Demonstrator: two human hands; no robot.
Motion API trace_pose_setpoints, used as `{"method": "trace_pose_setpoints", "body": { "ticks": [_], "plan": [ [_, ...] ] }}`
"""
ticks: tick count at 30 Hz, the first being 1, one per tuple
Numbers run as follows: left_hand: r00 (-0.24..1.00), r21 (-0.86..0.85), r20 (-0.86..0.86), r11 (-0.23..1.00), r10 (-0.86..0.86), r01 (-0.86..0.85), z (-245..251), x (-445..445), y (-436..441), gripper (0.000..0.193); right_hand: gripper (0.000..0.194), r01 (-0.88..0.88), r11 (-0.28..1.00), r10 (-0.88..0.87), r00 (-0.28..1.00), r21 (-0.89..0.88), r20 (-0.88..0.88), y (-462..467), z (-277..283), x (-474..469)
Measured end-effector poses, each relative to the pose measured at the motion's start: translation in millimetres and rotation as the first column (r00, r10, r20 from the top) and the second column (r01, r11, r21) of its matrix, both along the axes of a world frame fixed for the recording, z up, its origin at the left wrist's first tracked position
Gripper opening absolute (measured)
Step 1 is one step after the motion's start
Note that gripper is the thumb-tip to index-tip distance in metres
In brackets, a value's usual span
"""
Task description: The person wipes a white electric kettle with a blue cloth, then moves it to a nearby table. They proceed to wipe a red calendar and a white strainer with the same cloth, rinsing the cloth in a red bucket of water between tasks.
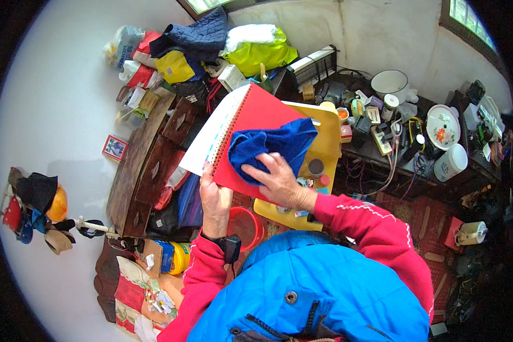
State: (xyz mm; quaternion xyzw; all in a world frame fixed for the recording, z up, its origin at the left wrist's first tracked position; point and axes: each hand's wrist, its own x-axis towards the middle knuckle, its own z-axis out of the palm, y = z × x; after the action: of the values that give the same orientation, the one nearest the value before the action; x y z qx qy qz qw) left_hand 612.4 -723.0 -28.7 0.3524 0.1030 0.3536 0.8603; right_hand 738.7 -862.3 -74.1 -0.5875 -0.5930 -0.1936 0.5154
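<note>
My left hand (215,201) grips the lower left corner of a spiral-bound book (273,104) by its binding. The book lies opened, with a red page or cover on the right and a white, printed page (222,124) on the left. On the red side rests a bunched blue cloth (278,141). My right hand (278,181) presses the cloth flat against the red surface, fingers spread over its lower edge. Beneath the book is a yellow tray-like table (331,128), partly covered. Small jars and a dark round lid (316,167) stand on it.
A red bucket (246,228) sits on the floor below my hands. To the right, a dark table carries a power strip (381,141), a white enamel basin (389,82), a floral lid (443,127) and cables. On the left stands a wooden drawer cabinet (154,166); bags and clothes are piled beyond.
</note>
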Motion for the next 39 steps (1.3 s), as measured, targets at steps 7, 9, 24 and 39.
{"method": "trace_pose_setpoints", "body": {
  "ticks": [7,9,24,39],
  "plan": [
    [0.992,-0.076,-0.028,0.989,-0.127,0.124,9.1,-23.6,2.0,0.038,0.062,0.222,0.975,-0.223,0.953,-0.025,-0.205,23.9,-18.2,96.0],
    [0.922,0.486,-0.357,0.873,0.15,0.046,5.3,-32.6,4.1,0.038,0.061,0.232,0.968,-0.249,0.911,-0.091,-0.329,30.6,-45.2,115.9],
    [0.985,0.105,-0.165,0.994,0.043,-0.026,-26.2,3.8,-13.8,0.034,0.049,0.126,0.987,-0.076,0.916,0.104,-0.395,14.3,-1.4,46.4],
    [0.802,0.793,-0.351,0.608,0.483,-0.019,-23.9,-2.1,-28.0,0.038,0.049,-0.178,0.967,0.161,0.981,0.181,0.105,-7.6,62.8,-9.2]
  ]
}}
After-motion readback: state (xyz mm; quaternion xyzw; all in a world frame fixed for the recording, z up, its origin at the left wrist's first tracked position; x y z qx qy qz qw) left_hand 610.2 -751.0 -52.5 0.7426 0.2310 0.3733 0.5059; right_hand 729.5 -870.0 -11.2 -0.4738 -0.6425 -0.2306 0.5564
